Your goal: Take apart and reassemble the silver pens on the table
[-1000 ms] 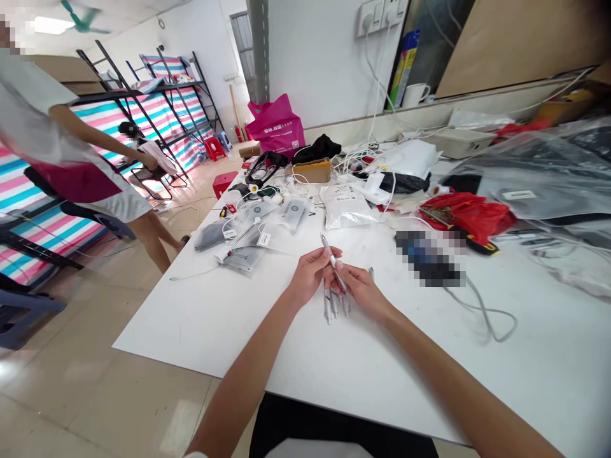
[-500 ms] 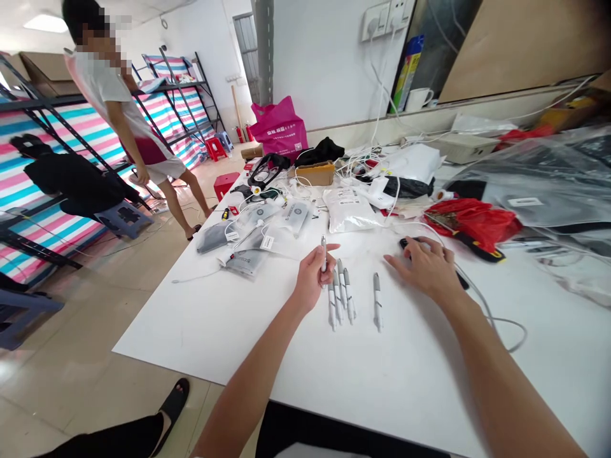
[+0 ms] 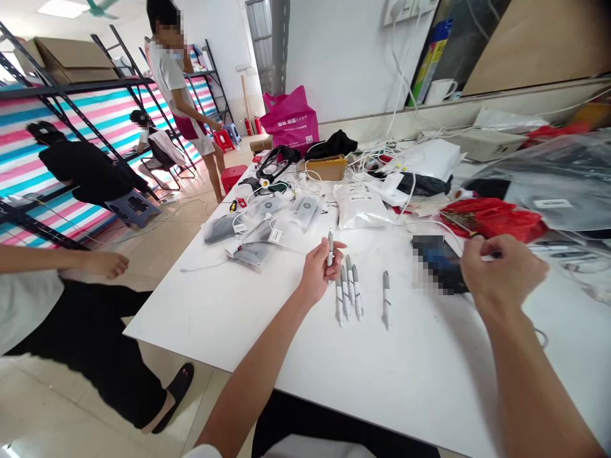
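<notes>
White tabletop (image 3: pixel 200 318) carries a tight group of grey-tipped pens (image 3: pixel 348 294) lying side by side, with one more pen (image 3: pixel 386 299) just to their right. The left hand (image 3: pixel 317 270) closes in a narrow grip around a matching pen (image 3: pixel 330 248), held upright just above the group, while the right hand (image 3: pixel 503 270), curled with its fingers nearly shut, hovers beside a pixelated dark object (image 3: pixel 436 264), and whether it pinches anything there cannot be told. Nearby lie a white sealed pouch (image 3: pixel 359 207) and a red plastic bag (image 3: pixel 491 217)
</notes>
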{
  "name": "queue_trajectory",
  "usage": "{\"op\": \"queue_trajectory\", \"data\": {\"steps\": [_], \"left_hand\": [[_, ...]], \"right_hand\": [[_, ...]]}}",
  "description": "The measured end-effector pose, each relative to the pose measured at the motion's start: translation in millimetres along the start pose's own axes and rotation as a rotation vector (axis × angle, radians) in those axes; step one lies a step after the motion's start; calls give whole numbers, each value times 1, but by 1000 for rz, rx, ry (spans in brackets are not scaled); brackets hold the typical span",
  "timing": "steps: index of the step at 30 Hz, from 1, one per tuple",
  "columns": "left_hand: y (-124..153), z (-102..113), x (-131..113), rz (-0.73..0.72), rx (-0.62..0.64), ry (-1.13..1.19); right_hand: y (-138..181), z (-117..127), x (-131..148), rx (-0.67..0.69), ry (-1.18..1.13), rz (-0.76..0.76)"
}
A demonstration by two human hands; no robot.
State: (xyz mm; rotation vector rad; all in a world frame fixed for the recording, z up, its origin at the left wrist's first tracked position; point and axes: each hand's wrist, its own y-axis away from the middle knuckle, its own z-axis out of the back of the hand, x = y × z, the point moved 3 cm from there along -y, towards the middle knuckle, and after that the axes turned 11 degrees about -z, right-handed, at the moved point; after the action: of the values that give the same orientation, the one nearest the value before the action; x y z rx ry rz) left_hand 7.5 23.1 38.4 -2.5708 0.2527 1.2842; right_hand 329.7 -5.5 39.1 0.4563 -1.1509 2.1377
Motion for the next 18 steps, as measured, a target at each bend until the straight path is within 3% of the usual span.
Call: {"op": "queue_trajectory", "data": {"steps": [6, 13, 18], "left_hand": [[1, 0, 1, 15, -24, 21], [3, -1, 5, 53, 27, 11], [5, -7, 4, 84, 64, 17]], "right_hand": [[3, 8, 6, 58, -110, -112], [1, 5, 0, 206, -28, -216], [0, -8, -6, 318, 61, -107]]}}
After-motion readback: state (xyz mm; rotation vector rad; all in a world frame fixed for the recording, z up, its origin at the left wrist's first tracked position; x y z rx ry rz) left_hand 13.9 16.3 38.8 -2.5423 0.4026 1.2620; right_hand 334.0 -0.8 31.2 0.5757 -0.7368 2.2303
